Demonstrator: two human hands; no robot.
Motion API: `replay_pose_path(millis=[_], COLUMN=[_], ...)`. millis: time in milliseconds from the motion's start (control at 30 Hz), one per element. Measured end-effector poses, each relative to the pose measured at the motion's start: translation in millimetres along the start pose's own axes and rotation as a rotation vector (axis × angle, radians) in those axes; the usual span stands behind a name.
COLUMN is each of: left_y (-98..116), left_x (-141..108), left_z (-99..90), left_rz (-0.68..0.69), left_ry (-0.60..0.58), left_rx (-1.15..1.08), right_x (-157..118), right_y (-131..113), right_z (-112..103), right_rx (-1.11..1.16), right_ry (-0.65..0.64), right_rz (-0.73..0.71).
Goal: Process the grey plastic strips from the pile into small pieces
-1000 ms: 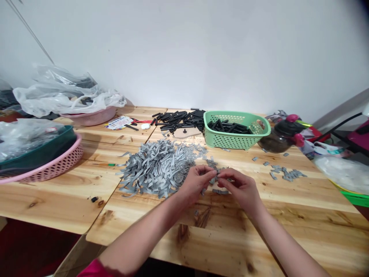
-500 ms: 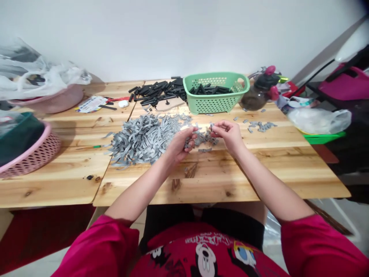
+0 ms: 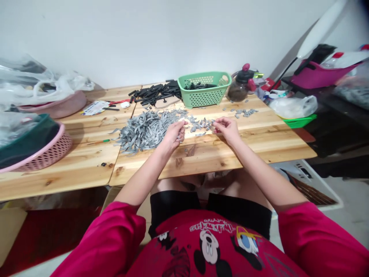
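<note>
My left hand (image 3: pixel 175 134) is closed at the right edge of a heap of grey strips (image 3: pixel 144 130), with small grey pieces showing between its fingers. My right hand (image 3: pixel 226 127) pinches a small grey piece (image 3: pixel 213 122) between thumb and fingertips. Between the two hands, short grey pieces (image 3: pixel 197 124) lie scattered on the wooden table (image 3: pixel 201 154). A smaller group of grey pieces (image 3: pixel 245 112) lies beyond my right hand.
A green basket (image 3: pixel 204 96) holding black tubes stands at the back, beside a pile of black tubes (image 3: pixel 157 92). Further right is a dark glass jar (image 3: pixel 238 90). Pink baskets (image 3: pixel 54 154) stand left, near a green-handled tool (image 3: pixel 102 141). A bagged green tray (image 3: pixel 301 122) is at right.
The camera view has shifted, so the table appears higher and further left. My left hand still holds grey pieces, and my right hand still pinches near the scattered ones.
</note>
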State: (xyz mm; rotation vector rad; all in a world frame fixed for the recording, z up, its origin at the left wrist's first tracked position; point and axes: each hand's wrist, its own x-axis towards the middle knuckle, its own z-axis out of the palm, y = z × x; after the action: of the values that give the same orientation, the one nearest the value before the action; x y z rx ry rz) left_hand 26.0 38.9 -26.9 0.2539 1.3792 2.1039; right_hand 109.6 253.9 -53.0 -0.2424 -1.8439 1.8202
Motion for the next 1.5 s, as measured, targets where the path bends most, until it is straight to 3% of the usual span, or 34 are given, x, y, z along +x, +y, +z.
replay_pose_path(millis=[167,400,1500], left_y=[-7.8,-20.5,-23.7], left_x=[-21.3,-48.8,-40.2], left_z=[-13.0,-26.9,-23.0], left_rz=[0.082,0.183,0.17], left_ry=[-0.003,0.067,0.084], left_rx=[0.032,0.101,0.251], right_x=[-6.9,1.0,5.9], right_y=[4.1,11.0,18.7], right_z=[-6.7,-7.2,-12.6], right_rx=[-0.023,0.001,0.086], right_ry=[0.053,0.017,-0.022], right_rz=[-0.028,0.002,0.087])
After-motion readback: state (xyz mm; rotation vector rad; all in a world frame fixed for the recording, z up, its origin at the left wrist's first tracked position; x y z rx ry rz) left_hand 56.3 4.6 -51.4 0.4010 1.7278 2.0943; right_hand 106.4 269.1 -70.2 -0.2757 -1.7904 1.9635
